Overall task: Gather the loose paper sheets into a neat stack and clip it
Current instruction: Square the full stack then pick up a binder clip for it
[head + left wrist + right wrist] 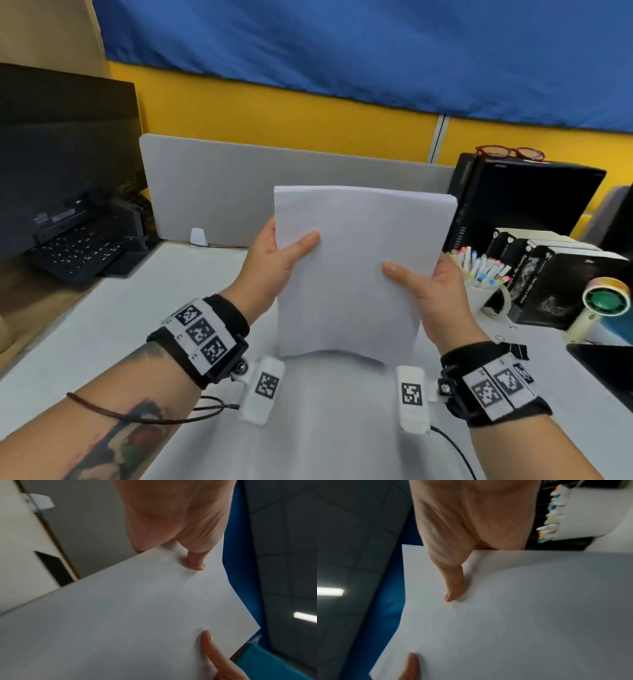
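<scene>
A stack of white paper sheets (356,274) stands upright over the white desk (102,325), its bottom edge near the desktop. My left hand (277,257) grips the stack's left edge, thumb on the front and fingers hidden behind. My right hand (428,284) grips the right edge the same way. The left wrist view shows the paper stack (137,615) under my left thumb (195,561). In the right wrist view the stack (513,615) lies under my right thumb (453,588). A black binder clip (513,347) lies on the desk beside my right wrist.
A grey divider panel (222,192) closes the back of the desk. A black keyboard (85,253) and monitor sit at left. At right stand a black box (520,202) with red glasses (510,152), a cup of markers (479,274), books and a small fan (603,301).
</scene>
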A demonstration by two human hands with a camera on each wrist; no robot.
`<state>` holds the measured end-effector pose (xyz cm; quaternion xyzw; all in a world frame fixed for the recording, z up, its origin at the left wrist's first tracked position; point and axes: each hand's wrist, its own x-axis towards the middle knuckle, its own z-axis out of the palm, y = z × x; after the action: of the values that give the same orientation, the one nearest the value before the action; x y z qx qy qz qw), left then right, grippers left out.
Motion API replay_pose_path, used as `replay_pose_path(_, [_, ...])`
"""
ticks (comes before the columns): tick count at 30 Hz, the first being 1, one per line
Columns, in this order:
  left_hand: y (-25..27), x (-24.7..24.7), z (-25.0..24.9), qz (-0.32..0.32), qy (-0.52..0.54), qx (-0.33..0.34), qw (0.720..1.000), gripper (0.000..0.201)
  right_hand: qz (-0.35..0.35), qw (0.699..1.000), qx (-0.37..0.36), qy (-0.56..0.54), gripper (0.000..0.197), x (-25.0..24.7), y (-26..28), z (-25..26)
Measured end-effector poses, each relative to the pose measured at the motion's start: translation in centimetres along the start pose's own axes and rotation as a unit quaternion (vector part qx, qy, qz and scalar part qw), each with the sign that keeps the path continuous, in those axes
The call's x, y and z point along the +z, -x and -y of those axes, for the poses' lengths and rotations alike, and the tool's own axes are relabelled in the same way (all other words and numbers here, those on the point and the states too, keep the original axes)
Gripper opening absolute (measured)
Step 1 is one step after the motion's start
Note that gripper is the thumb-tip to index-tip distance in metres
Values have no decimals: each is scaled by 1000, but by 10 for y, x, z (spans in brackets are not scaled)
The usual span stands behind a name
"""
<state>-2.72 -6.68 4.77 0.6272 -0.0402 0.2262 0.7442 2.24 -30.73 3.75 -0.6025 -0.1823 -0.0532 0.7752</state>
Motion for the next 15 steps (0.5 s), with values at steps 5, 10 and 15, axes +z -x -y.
replay_pose_path(5, [18,4,46,26,-44,-34,998,37,-4,998,51,36,48,-20,18,-42])
replay_pose_path(10, [-1,0,29,82,-55,-51,994,58,-10,997,64,41,51,-29,9,-42])
replay_pose_path(15, [-24,6,-6,207,-21,-82,975,48,6,996,75,45,50,-34,10,-37])
